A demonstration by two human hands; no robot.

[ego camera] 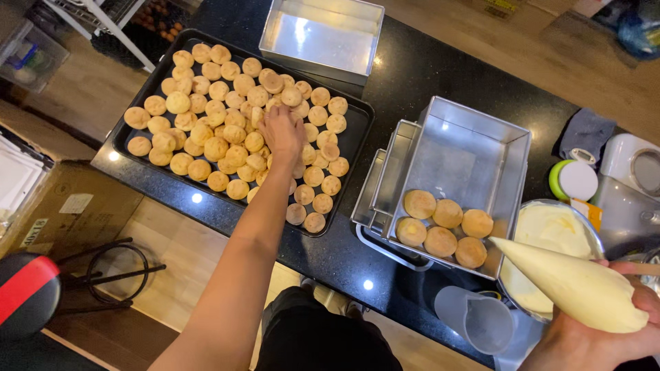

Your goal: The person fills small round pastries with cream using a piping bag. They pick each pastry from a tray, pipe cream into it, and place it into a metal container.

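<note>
Five puffs in metal tin — left hand on tray, fingers curled on another; right hand wrapped tight around cream bag.

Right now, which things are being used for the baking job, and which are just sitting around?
In use:
left hand on the puffs in the black tray
right hand holding the piping bag
square tin with six puffs

Lying about:
empty tin
plastic jug
grey cloth
</note>
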